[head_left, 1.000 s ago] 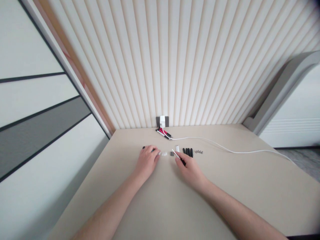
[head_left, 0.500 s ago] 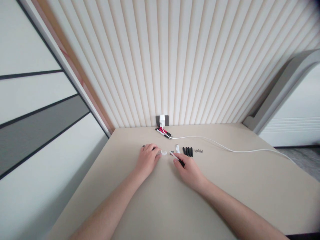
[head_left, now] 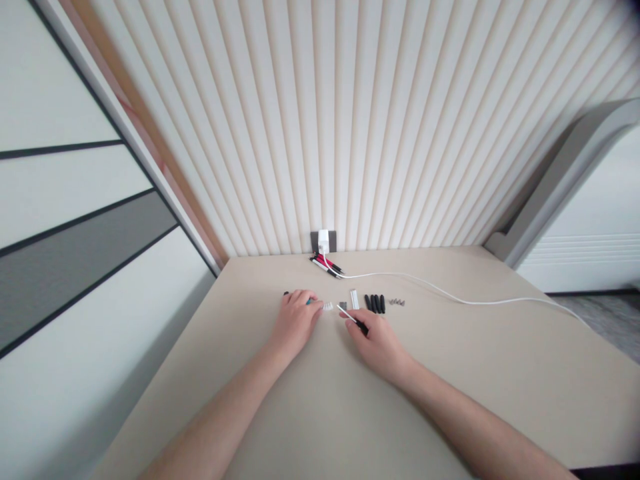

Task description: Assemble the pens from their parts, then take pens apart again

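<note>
My right hand (head_left: 375,337) pinches a black pen grip (head_left: 362,327) with a white refill (head_left: 346,313) sticking out of it. The refill's tip points up and left, above the table. Fingers drawn together, my left hand (head_left: 296,320) rests on the table; whatever its fingertips hold is hidden. A teal piece (head_left: 309,301) and a dark end (head_left: 287,293) show beside its fingers. Just right of those fingertips lie several small white pieces (head_left: 328,306). Small dark grey parts (head_left: 343,306), white refills (head_left: 355,299) and several black pen grips (head_left: 375,304) sit beyond my right hand.
Several small metal-coloured parts (head_left: 397,302) lie right of the grips. Assembled pens (head_left: 327,264), red, white and black, lie by the wall below a white charger (head_left: 324,241). Its white cable (head_left: 450,297) runs right across the table (head_left: 320,413). A ribbed wall (head_left: 320,133) stands behind.
My right hand has shifted slightly left and the refill's tip has moved left and down, uncovering the dark grey parts. A teal piece now shows by my left fingers.
</note>
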`<state>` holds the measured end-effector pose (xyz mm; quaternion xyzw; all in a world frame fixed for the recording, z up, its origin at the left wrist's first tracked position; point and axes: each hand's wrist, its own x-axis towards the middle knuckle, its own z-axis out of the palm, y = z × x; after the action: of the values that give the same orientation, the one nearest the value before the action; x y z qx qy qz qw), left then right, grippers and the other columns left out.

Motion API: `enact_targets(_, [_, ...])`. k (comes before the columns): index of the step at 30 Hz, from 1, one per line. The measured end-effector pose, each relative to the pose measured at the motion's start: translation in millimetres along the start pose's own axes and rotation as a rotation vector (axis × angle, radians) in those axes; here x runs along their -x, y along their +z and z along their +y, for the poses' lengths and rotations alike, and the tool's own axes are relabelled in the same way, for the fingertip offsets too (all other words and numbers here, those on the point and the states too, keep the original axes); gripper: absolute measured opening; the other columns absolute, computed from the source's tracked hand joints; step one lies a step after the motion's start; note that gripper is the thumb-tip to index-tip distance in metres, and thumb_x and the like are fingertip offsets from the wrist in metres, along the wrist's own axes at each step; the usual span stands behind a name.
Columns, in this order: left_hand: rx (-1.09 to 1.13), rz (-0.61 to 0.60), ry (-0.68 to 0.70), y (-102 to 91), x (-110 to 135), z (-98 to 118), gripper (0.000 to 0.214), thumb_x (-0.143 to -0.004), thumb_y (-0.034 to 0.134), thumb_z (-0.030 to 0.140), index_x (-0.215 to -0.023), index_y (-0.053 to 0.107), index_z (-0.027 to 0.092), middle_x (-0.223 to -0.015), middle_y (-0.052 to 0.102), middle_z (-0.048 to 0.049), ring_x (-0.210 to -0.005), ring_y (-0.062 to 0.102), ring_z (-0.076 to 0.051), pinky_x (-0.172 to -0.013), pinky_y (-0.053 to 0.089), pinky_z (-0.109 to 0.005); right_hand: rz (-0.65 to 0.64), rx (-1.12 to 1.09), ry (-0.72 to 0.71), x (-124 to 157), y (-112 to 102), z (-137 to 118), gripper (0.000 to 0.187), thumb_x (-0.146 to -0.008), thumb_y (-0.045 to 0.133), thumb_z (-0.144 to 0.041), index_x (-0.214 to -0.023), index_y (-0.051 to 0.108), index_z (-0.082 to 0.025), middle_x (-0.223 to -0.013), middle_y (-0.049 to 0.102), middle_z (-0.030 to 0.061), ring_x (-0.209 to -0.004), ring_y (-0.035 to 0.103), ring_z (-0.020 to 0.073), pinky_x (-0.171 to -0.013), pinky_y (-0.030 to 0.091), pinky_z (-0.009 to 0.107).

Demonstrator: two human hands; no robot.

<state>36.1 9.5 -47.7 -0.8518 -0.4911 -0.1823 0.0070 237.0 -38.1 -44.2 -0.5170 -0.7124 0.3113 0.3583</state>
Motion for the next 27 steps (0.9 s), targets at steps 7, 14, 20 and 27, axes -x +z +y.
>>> enact_targets(7, [-0.022,0.009,0.010,-1.6,-0.1,1.0,0.016,-0.092,0.056,0.022,-0.095,0.072,0.025,-0.100,0.064,-0.0048,-0.099,0.052,-0.022,-0.085,0.037,-0.038,-0.007,0.021,-0.002,0.1,-1.0,-1.5,0.030,-0.091,0.045,-0.024,-0.106,0.071,-0.020,-0.094,0.071,0.0053,-0.081,0.063,0.0191,-0.072,0.045,0.027])
enact_targets(14, [-0.036,0.019,0.002,-0.4,-1.4,3.7,0.013,-0.090,0.059,0.020,-0.090,0.072,0.023,-0.096,0.065,-0.0035,-0.096,0.054,-0.022,-0.082,0.038,-0.038,-0.001,0.006,-0.039,-0.9,2.8,2.7,0.032,-0.093,0.041,-0.025,-0.105,0.070,-0.018,-0.092,0.071,0.0069,-0.085,0.064,0.0204,-0.077,0.046,0.029])
enact_targets(20, [-0.006,0.143,0.042,-1.5,0.9,9.2,0.018,-0.092,0.057,0.023,-0.107,0.066,0.023,-0.102,0.065,-0.0051,-0.097,0.056,-0.023,-0.086,0.040,-0.039,0.004,-0.028,-0.055,-2.2,4.6,8.0,0.031,-0.093,0.040,-0.024,-0.105,0.068,-0.019,-0.094,0.070,0.0075,-0.091,0.064,0.0224,-0.081,0.046,0.031])
enact_targets(27, [0.111,0.206,0.136,-12.9,12.4,32.5,0.015,-0.096,0.049,0.024,-0.103,0.062,0.020,-0.093,0.066,-0.0049,-0.093,0.057,-0.021,-0.086,0.041,-0.037,-0.007,-0.093,-0.038,-1.6,2.9,9.0,0.028,-0.095,0.041,-0.028,-0.098,0.066,-0.019,-0.078,0.066,0.0026,-0.071,0.059,0.0176,-0.068,0.044,0.028])
